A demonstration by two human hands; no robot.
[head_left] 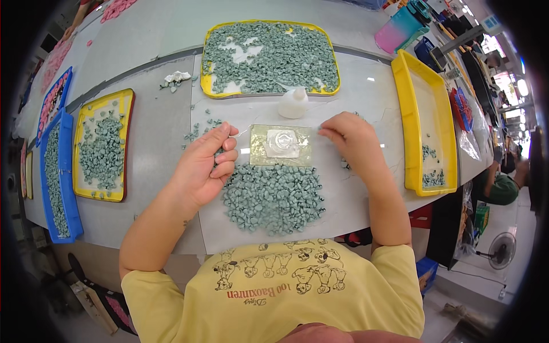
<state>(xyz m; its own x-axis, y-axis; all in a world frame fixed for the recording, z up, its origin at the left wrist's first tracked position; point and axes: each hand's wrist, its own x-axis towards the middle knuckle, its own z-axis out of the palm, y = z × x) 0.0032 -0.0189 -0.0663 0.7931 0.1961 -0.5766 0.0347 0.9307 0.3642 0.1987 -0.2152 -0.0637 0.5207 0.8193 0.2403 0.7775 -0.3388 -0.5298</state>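
Note:
My left hand (207, 159) is closed, thumb and forefinger pinching a thin whitish stick-like piece (242, 132) that points toward the glue pad. A bit of green shows between its curled fingers. On the right, my right hand (353, 142) has its fingertips pinched together beside the pad's edge; what they hold, if anything, is too small to make out. Between both hands lies a flat yellowish-green block (257, 157) with a clear plastic sheet and a ring of clear, gel-like stuff (282, 143) on it. A heap of small grey-green pieces (273, 197) spreads just in front.
A white squeeze bottle (293, 104) stands behind the block. Farther back is a yellow-rimmed tray (336, 80) of green pieces. Another yellow tray (86, 191) and a blue bin (73, 220) are at left. A deep yellow bin (413, 108) and a bottle (398, 30) are at right.

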